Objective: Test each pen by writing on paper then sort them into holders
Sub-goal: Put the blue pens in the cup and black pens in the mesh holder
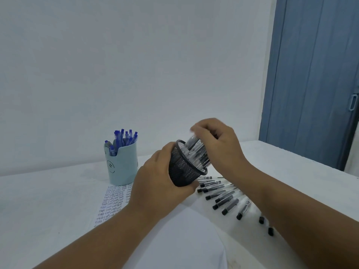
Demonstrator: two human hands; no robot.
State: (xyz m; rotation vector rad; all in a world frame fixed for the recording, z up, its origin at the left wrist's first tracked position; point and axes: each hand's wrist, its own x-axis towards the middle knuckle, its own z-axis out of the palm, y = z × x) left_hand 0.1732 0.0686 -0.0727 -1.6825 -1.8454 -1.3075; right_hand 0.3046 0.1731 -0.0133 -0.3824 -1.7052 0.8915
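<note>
There are 2 pen holders: 1 pale blue cup standing on the desk and 1 black mesh cup held tilted in the air. 2 hands are in view, the left hand and the right hand. 1 sheet of paper lies on the desk. About 10 black-capped pens lie loose there. The blue pens number roughly 10, and the clear pens in the mesh cup are too bunched to count.

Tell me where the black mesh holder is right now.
In the head view, the black mesh holder is mid-frame, tilted and held by the left hand, right of the blue cup.
</note>
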